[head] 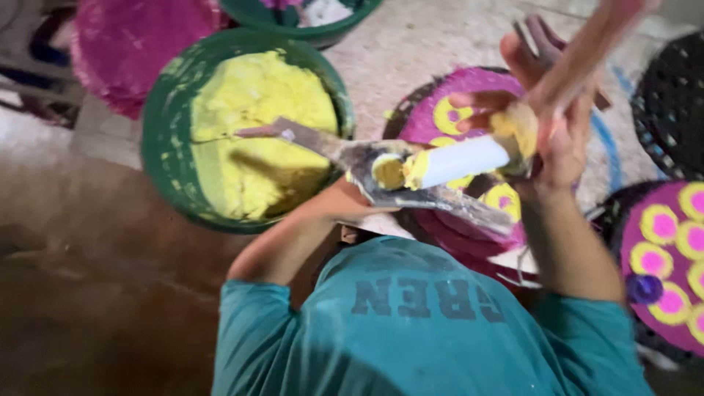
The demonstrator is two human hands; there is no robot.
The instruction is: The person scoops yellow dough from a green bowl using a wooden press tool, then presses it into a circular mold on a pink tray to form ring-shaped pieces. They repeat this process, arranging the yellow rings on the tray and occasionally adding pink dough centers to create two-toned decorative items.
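Right hand (546, 143) grips white tube (462, 160); left hand (345, 202) probably clenched on trowel (367, 165), fingers hidden. Risk: yellow paste (257, 132) slips off the tilted blade, missing tube mouth.

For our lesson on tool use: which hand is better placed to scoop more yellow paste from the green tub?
Probably the left hand: it holds the trowel, whose blade reaches over the green tub; the right hand grips the white tube.
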